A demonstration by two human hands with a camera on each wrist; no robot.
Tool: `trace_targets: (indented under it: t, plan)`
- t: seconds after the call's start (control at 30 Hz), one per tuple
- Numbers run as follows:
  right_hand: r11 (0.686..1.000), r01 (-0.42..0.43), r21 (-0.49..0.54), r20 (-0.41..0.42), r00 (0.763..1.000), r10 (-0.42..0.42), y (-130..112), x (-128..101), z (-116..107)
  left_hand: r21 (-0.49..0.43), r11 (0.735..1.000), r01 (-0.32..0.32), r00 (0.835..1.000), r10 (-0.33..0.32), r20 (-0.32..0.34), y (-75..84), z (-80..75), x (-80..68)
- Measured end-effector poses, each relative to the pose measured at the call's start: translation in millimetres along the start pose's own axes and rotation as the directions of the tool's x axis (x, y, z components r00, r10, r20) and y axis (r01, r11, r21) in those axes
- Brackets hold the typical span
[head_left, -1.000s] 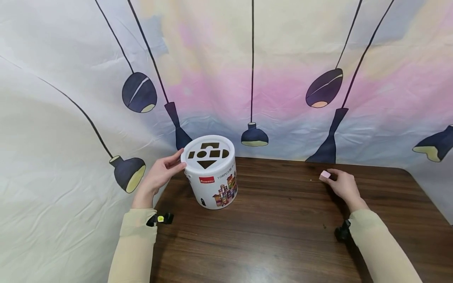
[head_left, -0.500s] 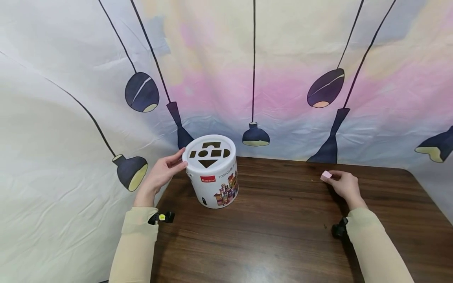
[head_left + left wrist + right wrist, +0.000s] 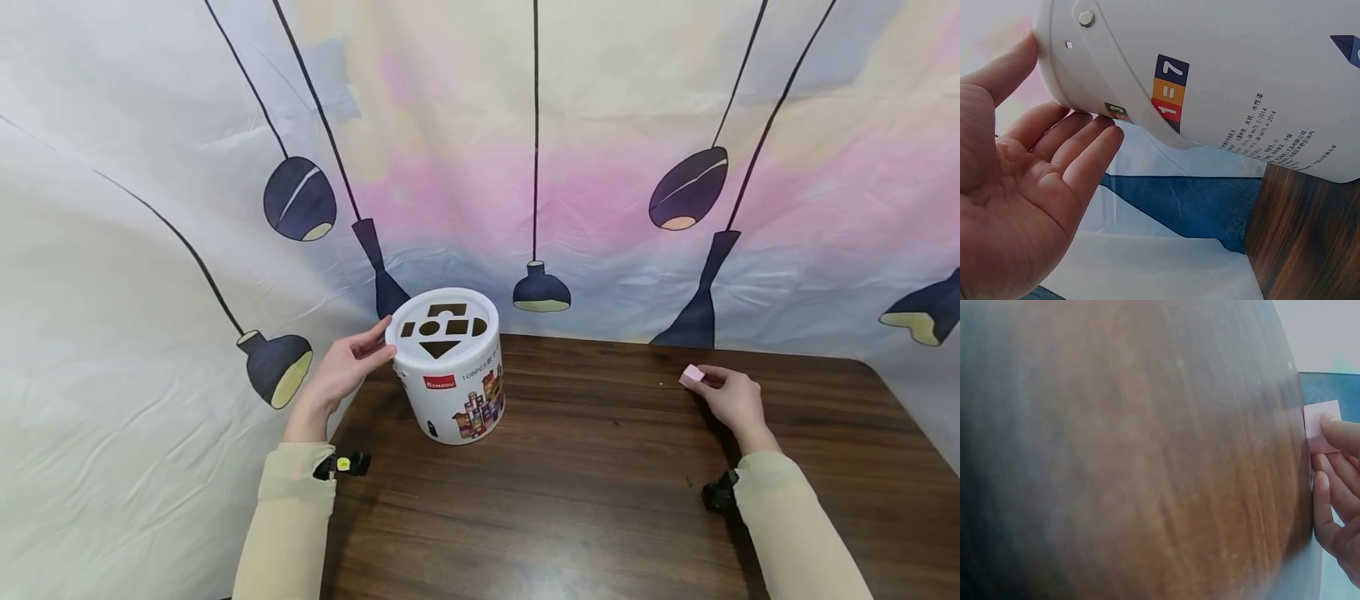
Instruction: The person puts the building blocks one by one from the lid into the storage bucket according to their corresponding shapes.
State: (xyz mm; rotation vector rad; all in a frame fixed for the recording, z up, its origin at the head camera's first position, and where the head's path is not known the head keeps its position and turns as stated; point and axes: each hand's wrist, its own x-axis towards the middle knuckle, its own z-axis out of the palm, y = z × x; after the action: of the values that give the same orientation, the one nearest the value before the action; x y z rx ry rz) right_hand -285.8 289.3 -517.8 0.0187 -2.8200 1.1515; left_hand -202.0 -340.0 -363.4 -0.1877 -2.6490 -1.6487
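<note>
One white bucket (image 3: 448, 367) stands upright on the dark wooden table (image 3: 600, 492), close to the table's far left corner, and serves as the landmark for everything else. Its flat lid carries six dark shape cut-outs: a rectangle at the back, a row of four small shapes across the middle, and one triangle at the front. A red label and a printed picture of coloured blocks show on its side wall.

One left hand (image 3: 341, 371) lies against the bucket's left side near the top rim, fingers straight and relaxed, the thumb and fingertips touching the wall without curling round it.

One small pink block (image 3: 692, 375) sits well to the right of the bucket, near the table's far edge. One right hand (image 3: 733, 400) is at this block, the fingertips pinching it, with the other fingers loosely curled beneath; whether the block rests on the table or is lifted clear cannot be told.

Two beige sleeves cover the forearms, each with one small black wrist mount.
</note>
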Motion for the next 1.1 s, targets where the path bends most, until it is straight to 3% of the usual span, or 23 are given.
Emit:
trace_targets:
  t: [0.4, 0.73, 0.93, 1.1]
  plan:
    - [1.0, 0.007, 0.006, 0.008, 1.0, -0.007, -2, -2, 0, 0.01, 1.0, 0.008, 1.0, -0.008, -0.004, -6.0, -0.6, 1.5]
    - [0.999, 0.01, 0.037, 0.046, 0.999, -0.012, -6, 0, -4, 0.019, 1.0, 0.013, 1.0, -0.013, 0.001, -1.0, -0.5, 1.1]
    - [0.994, 0.05, 0.093, 0.001, 0.999, -0.051, -33, 3, 7, 0.025, 1.0, 0.011, 1.0, -0.011, -0.001, -0.2, -1.8, 0.7]
    - [0.969, 0.093, 0.231, 0.013, 0.995, -0.099, -72, 4, 16, 0.027, 1.0, 0.009, 1.0, -0.009, 0.001, -1.0, -1.3, 0.6]
